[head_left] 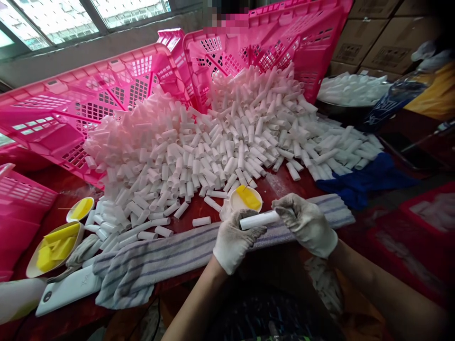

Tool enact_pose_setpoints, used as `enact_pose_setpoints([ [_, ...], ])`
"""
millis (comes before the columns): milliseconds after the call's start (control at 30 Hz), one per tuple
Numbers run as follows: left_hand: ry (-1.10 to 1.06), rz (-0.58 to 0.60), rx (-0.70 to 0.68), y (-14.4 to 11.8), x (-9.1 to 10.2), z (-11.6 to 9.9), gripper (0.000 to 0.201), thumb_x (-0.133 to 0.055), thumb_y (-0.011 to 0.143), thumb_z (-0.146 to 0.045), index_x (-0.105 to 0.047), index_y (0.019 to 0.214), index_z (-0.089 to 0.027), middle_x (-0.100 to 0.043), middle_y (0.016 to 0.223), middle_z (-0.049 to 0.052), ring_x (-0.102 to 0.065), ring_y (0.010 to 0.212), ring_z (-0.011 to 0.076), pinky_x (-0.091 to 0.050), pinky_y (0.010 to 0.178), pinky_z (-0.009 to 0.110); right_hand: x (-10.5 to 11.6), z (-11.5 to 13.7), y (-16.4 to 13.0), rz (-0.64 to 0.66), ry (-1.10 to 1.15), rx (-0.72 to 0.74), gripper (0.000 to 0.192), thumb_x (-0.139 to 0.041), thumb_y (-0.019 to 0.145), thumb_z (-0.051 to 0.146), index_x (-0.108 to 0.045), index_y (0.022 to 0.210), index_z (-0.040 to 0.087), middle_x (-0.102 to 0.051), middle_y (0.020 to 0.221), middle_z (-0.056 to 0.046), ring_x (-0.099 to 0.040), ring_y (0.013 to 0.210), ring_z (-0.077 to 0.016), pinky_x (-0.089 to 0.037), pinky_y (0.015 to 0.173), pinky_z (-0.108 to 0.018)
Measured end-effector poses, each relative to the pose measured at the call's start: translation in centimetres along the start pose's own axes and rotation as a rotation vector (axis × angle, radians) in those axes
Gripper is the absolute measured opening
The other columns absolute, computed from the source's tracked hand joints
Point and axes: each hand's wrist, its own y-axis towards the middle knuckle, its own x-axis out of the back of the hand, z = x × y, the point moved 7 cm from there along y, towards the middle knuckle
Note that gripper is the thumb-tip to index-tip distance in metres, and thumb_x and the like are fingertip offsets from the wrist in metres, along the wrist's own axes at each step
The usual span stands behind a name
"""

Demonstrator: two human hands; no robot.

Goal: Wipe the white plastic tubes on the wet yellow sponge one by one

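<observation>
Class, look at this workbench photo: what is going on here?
A person in white work gloves holds one white tube between the left hand and right hand, above a striped towel. Just behind sits a small dish of yellow paste. A large heap of white tubes spills from tipped pink crates.

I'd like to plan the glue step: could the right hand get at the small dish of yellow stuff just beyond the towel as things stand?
Probably yes. The small dish sits just beyond the right hand, with nothing between them. However, that hand and the left hand both grip a white tube, so one would have to let go.
</observation>
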Motion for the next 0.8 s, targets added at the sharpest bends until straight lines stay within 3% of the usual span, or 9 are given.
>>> enact_pose_setpoints([
  [100, -0.161, -0.011, 0.018, 0.4, 0.3, 0.8, 0.054, -0.094, 0.058, -0.045, -0.071, 0.097, -0.014, -0.065, 0.075, 0.0, -0.055, 0.063, 0.0094, -0.047, 0.061, 0.022, 0.0, -0.4, -0.1, -0.009, 0.061, -0.058, 0.041, -0.068, 0.081, 0.068, -0.066, 0.086, 0.027, -0.071, 0.086, -0.005, -0.066, 0.079, -0.0231, -0.055, 0.075, -0.037],
  [167, -0.191, -0.057, -0.061, 0.5, 1.0, 0.9, 0.052, -0.09, 0.065, -0.049, -0.07, 0.097, -0.014, -0.067, 0.085, 0.003, -0.06, 0.072, 0.0121, -0.051, 0.071, 0.024, 0.3, -0.2, -0.1, -0.036, 0.103, -0.1, 0.046, -0.071, 0.076, 0.071, -0.065, 0.083, 0.026, -0.07, 0.084, -0.005, -0.065, 0.077, -0.0229, -0.055, 0.071, -0.036],
  [267, 0.015, -0.086, -0.27, 0.2, 1.5, 0.1, 0.035, -0.077, 0.082, -0.045, -0.067, 0.097, -0.015, -0.067, 0.101, 0.008, -0.064, 0.09, 0.0176, -0.053, 0.089, 0.031, 1.2, 0.9, -0.1, -0.12, 0.154, -0.127, 0.05, -0.072, 0.071, 0.074, -0.062, 0.078, 0.025, -0.067, 0.077, -0.005, -0.063, 0.07, -0.0218, -0.053, 0.064, -0.035],
  [367, 0.28, 0.028, -0.411, -0.6, 0.1, -0.7, 0.018, -0.065, 0.091, -0.034, -0.066, 0.1, -0.018, -0.068, 0.097, 0.007, -0.064, 0.089, 0.0185, -0.053, 0.088, 0.032, 1.5, 2.1, 0.1, -0.116, 0.159, -0.102, 0.046, -0.07, 0.074, 0.071, -0.062, 0.077, 0.026, -0.065, 0.074, -0.005, -0.06, 0.065, -0.0209, -0.051, 0.059, -0.034],
  [533, 0.471, 0.136, -0.497, -1.8, -1.2, -2.0, 0.023, -0.063, 0.091, -0.032, -0.069, 0.109, -0.019, -0.07, 0.099, 0.008, -0.065, 0.089, 0.0205, -0.051, 0.084, 0.03, 1.4, 3.0, 0.1, -0.007, -0.021, 0.019, 0.032, -0.064, 0.087, 0.056, -0.06, 0.077, 0.025, -0.062, 0.068, -0.002, -0.058, 0.06, -0.0182, -0.048, 0.055, -0.031],
  [600, 0.526, 0.154, -0.42, -1.9, -1.3, -1.9, 0.029, -0.056, 0.095, -0.043, -0.069, 0.096, -0.018, -0.069, 0.088, 0.007, -0.062, 0.08, 0.0192, -0.049, 0.076, 0.029, 1.0, 4.3, -0.4, 0.054, -0.172, 0.195, 0.025, -0.06, 0.091, 0.041, -0.057, 0.073, 0.024, -0.059, 0.065, -0.001, -0.055, 0.056, -0.0156, -0.045, 0.053, -0.029],
  [733, 0.458, 0.219, 0.07, -1.5, -1.8, 1.5, 0.061, -0.028, 0.1, -0.061, -0.053, 0.064, -0.019, -0.052, 0.056, 0.001, -0.048, 0.054, 0.0152, -0.04, 0.056, 0.029, -1.5, 8.3, -3.5, 0.181, -0.648, 0.791, 0.026, -0.053, 0.087, 0.021, -0.052, 0.061, 0.023, -0.052, 0.053, 0.001, -0.045, 0.049, -0.0144, -0.032, 0.051, -0.033],
  [800, 0.383, 0.242, 0.212, -1.7, -2.9, 2.8, 0.061, -0.029, 0.098, -0.066, -0.046, 0.06, -0.021, -0.045, 0.051, 0.0, -0.043, 0.049, 0.0143, -0.038, 0.052, 0.029, -2.5, 9.2, -4.7, 0.132, -0.78, 0.914, 0.028, -0.051, 0.087, 0.02, -0.052, 0.059, 0.023, -0.051, 0.05, -0.001, -0.044, 0.047, -0.0155, -0.03, 0.051, -0.035],
])
